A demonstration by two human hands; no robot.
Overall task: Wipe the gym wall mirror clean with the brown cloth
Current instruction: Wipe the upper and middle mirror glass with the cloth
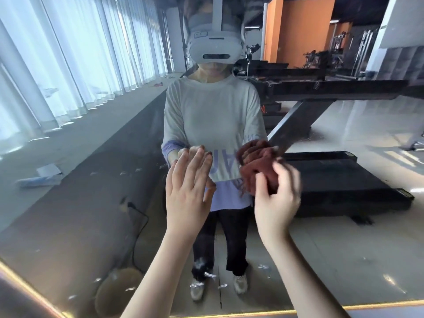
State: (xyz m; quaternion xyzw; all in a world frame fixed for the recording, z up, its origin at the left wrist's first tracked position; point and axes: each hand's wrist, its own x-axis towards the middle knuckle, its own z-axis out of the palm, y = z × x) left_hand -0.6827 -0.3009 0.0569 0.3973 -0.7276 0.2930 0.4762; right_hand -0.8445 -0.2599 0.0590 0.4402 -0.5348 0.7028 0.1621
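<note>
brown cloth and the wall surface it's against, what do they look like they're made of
The bunched reddish-brown cloth looks like soft, napped fabric, perhaps terry or microfibre: it crumples into loose matte folds in the right hand. The large wall mirror looks like glossy glass: it reflects the person, the cloth and the room sharply, with pale smears on its lower part. The open left hand meets its own reflection there.

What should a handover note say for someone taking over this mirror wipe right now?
Left hand: open, fingers spread, flat at the mirror, holding nothing.
Right hand: gripping the bunched brown cloth, pressed to the glass at waist height.
Done: cannot tell how much is wiped.
Left: white smudges low on the glass near the reflected shoes, and more at left, are not yet cleared. Work down toward the lit bottom edge.
</note>
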